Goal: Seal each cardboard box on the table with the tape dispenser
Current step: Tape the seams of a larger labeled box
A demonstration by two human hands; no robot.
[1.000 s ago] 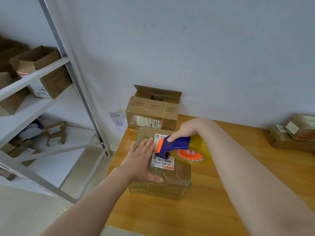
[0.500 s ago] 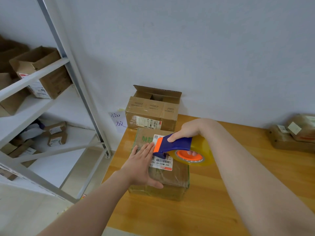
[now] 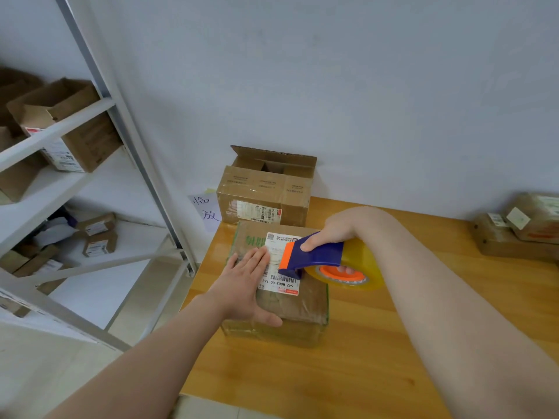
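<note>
The right hand [image 3: 335,229] grips a blue plastic tape dispenser with an orange front edge [image 3: 314,252]. Its fingers curl over the top and into the orange core of the yellowish clear tape roll [image 3: 363,264]. The dispenser's front edge sits on the white shipping label [image 3: 279,267] on top of a small brown cardboard box [image 3: 290,309], already glossy with tape.

The left hand [image 3: 245,279] lies flat on that box, fingers straight, probably to stop it sliding as tape is drawn. The box stands near the left edge of the orange-brown wooden table [image 3: 363,373].

Just behind it is a larger brown cardboard box with open flaps [image 3: 263,195], apparently still unsealed.
</note>
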